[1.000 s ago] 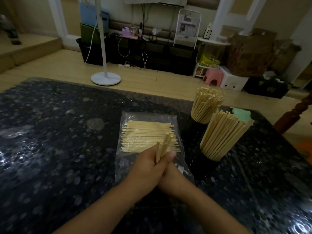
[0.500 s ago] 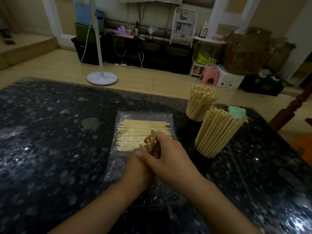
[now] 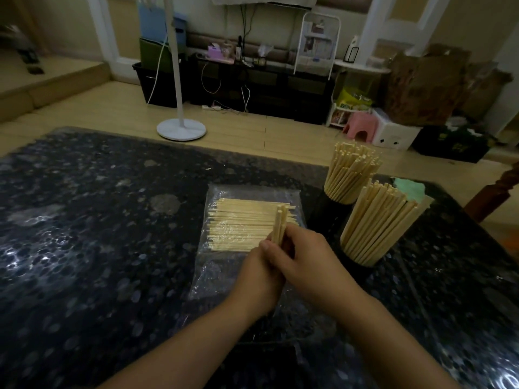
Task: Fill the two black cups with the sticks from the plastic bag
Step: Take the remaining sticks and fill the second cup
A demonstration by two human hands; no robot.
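A clear plastic bag (image 3: pixel 219 273) lies flat on the dark speckled table (image 3: pixel 84 248), with a layer of pale wooden sticks (image 3: pixel 238 226) inside it. Over the bag's near half, my left hand (image 3: pixel 258 279) and my right hand (image 3: pixel 311 262) are clasped together round a small upright bundle of sticks (image 3: pixel 281 223), whose tips poke up between them. To the right stand two black cups, both packed with sticks: the far cup (image 3: pixel 334 200) and the near cup (image 3: pixel 362 265). The cups are dark and mostly hidden under their sticks.
A light green scrap (image 3: pixel 410 188) lies behind the near cup. The table's far edge (image 3: pixel 252 161) runs across the middle of the view. A wooden chair post (image 3: pixel 494 189) rises at the right. On the floor beyond stands a white fan base (image 3: pixel 181 130).
My right hand has come from under my left hand to wrap over it and the bundle. The bundle now stands more upright and a little further over the bag.
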